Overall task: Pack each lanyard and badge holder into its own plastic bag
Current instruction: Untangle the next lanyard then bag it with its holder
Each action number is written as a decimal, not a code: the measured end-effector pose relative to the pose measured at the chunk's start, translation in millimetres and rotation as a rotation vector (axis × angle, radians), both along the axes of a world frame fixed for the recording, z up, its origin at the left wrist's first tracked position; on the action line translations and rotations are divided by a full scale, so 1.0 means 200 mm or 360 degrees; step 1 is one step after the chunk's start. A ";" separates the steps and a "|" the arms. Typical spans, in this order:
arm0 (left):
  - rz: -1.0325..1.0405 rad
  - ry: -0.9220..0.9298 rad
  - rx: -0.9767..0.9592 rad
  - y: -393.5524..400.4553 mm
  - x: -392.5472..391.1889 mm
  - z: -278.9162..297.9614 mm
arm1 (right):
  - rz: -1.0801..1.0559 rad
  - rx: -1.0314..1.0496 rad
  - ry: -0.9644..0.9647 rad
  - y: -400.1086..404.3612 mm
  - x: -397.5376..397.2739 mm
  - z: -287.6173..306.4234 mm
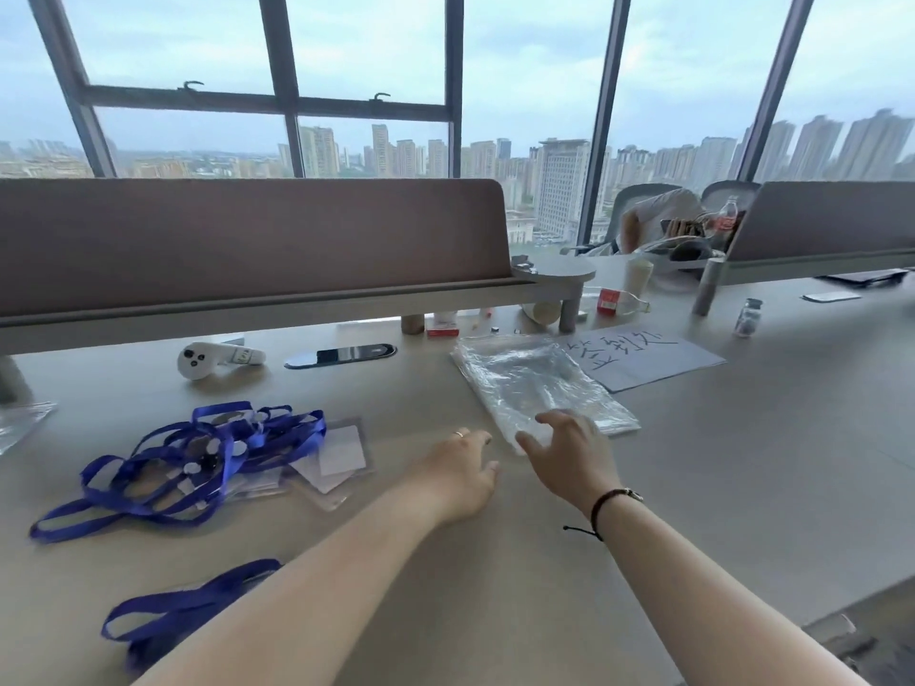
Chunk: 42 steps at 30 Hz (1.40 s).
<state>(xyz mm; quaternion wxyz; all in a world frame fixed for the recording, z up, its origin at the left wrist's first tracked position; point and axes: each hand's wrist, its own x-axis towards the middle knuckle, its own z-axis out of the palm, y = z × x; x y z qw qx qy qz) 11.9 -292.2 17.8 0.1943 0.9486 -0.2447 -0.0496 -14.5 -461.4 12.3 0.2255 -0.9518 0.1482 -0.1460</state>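
A tangle of blue lanyards [198, 453] with clear badge holders [336, 458] lies on the table at the left. Another blue lanyard [183, 611] lies nearer me, partly hidden under my left forearm. A stack of clear plastic bags [534, 383] lies right of centre. My right hand [569, 453] hovers at the near corner of the stack, fingers spread and lightly bent, touching or almost touching the top bag. My left hand [460, 472] is just left of that corner, fingers relaxed, holding nothing.
A white controller [208, 358] and a cable port [341, 355] sit behind the lanyards. A paper sheet with handwriting [643, 358] lies beside the bags. Small boxes, bottles and a desk divider [247, 250] line the back. A person sits at the far right desk.
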 end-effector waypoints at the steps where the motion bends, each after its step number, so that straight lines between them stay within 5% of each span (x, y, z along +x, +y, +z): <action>1: 0.0025 0.0020 -0.0034 -0.05 0.04 -0.02 | -0.0009 -0.0035 0.0023 0.00 0.03 -0.01; 13: 0.0076 -0.0288 0.0036 -0.24 0.21 -0.17 | -0.0045 -0.0273 -0.0053 -0.07 0.17 -0.14; 29: 0.0030 -0.0233 -0.0002 -0.23 0.23 -0.20 | -0.0110 0.0032 -0.0398 -0.08 0.17 -0.14; 31: -0.0003 -0.0092 -0.0244 -0.22 0.24 -0.18 | -0.0084 0.0095 -0.0435 -0.07 0.16 -0.14; 35: 0.0150 0.0229 -0.1226 -0.15 0.23 -0.10 | 0.0247 0.0378 -0.0470 0.01 0.10 -0.11; 38: 0.0501 0.0879 -0.1871 -0.08 0.21 -0.01 | 0.0612 0.0508 -0.0424 0.16 0.00 -0.02; 42: 0.0898 0.1188 -0.2098 0.07 0.18 0.05 | 0.0966 0.0539 -0.0190 0.32 -0.20 0.07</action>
